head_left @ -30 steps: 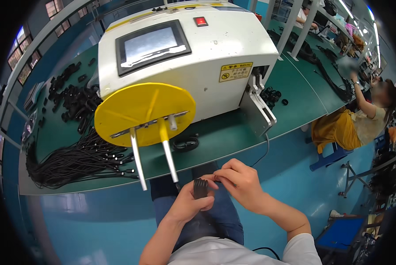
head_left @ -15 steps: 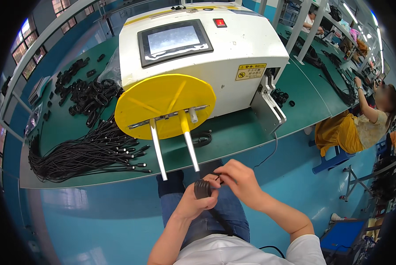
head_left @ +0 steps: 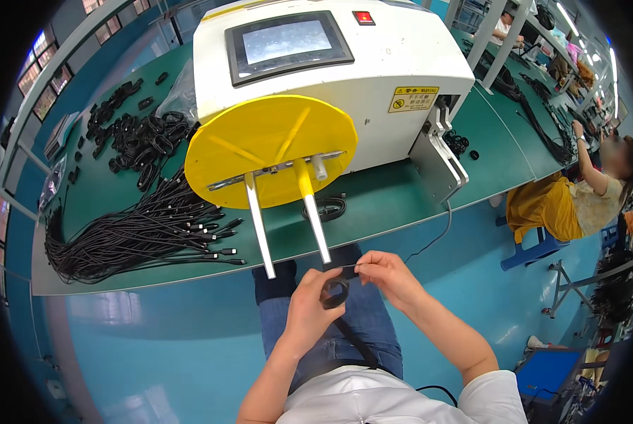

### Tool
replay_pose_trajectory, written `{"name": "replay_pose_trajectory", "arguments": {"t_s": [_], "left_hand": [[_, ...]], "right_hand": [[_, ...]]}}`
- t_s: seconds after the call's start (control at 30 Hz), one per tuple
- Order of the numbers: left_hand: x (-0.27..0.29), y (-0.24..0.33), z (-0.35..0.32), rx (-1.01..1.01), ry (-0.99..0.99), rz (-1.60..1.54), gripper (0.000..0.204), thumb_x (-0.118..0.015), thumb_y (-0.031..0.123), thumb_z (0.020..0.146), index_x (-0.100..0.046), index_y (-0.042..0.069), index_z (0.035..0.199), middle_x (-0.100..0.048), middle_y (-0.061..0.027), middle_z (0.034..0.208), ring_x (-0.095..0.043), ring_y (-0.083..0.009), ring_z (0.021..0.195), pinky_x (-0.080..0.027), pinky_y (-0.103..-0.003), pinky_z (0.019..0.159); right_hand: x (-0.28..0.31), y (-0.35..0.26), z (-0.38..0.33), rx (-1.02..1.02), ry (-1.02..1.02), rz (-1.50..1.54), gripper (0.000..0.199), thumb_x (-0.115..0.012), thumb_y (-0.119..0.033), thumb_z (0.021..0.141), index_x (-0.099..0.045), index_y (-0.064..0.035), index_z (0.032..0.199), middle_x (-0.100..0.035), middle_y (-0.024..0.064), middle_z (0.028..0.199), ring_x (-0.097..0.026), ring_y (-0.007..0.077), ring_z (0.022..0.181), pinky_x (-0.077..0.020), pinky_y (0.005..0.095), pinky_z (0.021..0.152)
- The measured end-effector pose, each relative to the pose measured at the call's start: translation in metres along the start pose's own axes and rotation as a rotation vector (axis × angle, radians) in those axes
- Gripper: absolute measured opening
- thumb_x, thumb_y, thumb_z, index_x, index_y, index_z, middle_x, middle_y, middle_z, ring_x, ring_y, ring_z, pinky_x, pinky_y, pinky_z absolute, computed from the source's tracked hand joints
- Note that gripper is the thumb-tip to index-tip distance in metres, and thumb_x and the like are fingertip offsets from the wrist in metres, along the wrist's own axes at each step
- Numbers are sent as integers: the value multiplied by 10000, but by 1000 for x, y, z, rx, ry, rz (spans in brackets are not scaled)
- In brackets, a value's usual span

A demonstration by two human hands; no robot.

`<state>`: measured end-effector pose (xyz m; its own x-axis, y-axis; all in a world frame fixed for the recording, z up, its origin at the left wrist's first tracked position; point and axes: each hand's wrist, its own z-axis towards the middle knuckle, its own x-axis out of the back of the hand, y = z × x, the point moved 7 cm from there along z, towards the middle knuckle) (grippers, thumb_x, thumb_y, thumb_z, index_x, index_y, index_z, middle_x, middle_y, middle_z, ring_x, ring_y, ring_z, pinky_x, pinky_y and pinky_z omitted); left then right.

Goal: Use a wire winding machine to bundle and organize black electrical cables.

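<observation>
My left hand [head_left: 308,305] is closed around a small coil of black cable [head_left: 336,292], held over my lap just in front of the table edge. A thin dark strand [head_left: 347,266] stretches from the coil's top, at my left fingertips, across to my right hand [head_left: 388,277]. Thumb and fingers of the right hand pinch the strand's end; whether it is a tie or part of the cable I cannot tell. Right above the hands, two metal rods [head_left: 260,226] stick out from the yellow disc [head_left: 260,141] of a white machine [head_left: 380,60], with nothing wound on them.
Loose black cables [head_left: 126,240] with plug ends lie on the green table [head_left: 373,205] at left, below several small coils [head_left: 147,141]. One coiled cable [head_left: 327,209] rests behind the rods. A metal bracket [head_left: 436,162] juts out at the machine's right. Another person [head_left: 592,184] sits farther right.
My right hand has drawn away a little to the right, pulling the strand out straight. My left hand has turned, so the coil now shows its round opening. The view has shifted slightly.
</observation>
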<state>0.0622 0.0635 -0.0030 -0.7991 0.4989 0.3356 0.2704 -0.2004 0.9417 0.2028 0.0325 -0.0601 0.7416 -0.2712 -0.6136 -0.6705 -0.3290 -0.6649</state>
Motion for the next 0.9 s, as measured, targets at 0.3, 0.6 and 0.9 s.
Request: {"name": "replay_pose_trajectory", "arguments": {"t_s": [0.3,0.6,0.9], "left_hand": [[-8,-47,2,-51,118,215,420,-688,-49,606,-602,8,1014,-493,-83,788,-516,-193,690,-442,-269,632],[18,-29,8,-31,158,33,305,-718,-36,575,-573,-1,841,-515,-75,788,-536,-193,702,-446,-266,637],[12,-3,0,-50,131,14,283,-722,-27,609,-608,29,862,-568,-93,838,-575,-243,747,-479,-310,672]], "right_hand": [[-41,-4,-20,385,-197,-549,220,-526,-6,797,-615,23,997,-626,90,777,-593,242,882,-449,367,802],[-73,-11,-56,999,-175,-1067,344,-539,65,776,-580,18,1114,-638,130,893,-638,259,819,-506,338,736],[-48,-16,-29,266,94,-246,229,-568,35,817,-542,44,1045,-620,113,857,-616,163,787,-500,265,623]]}}
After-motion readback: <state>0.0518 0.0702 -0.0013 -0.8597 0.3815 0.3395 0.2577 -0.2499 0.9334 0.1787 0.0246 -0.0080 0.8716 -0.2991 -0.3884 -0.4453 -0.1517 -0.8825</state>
